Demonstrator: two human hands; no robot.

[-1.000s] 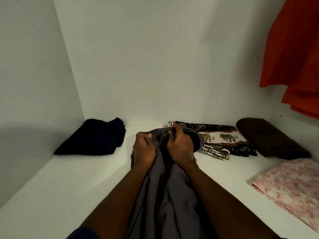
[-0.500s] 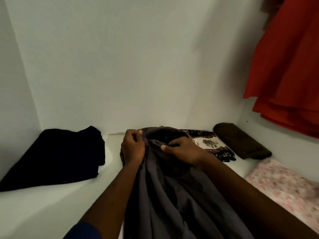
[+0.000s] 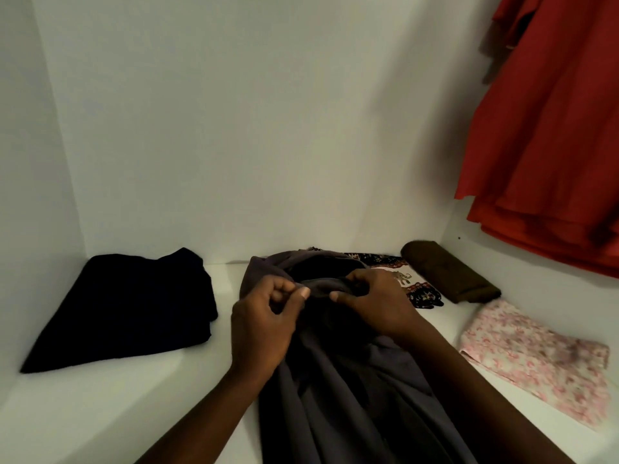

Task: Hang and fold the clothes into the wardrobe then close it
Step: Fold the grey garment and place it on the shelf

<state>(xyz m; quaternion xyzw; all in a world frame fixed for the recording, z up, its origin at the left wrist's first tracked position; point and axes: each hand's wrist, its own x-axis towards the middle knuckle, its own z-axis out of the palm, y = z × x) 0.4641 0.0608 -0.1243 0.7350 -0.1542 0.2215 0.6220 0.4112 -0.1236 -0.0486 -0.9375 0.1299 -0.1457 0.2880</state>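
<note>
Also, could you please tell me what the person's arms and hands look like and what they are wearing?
Both forearms are bare up to the picture's edge: no sleeves, watch or bracelet in view. The left hand and right hand wear no gloves, and no rings show on the fingers.

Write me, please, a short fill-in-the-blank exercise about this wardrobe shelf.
The left hand and right hand pinch the held garment, whose colour is ____.
The folded black garment lies to the ____ of the hands.
The hanging garment at upper right is ____.
The floral cloth beside the brown cloth is white and ____.
Missing words: grey; left; red; pink.
</note>
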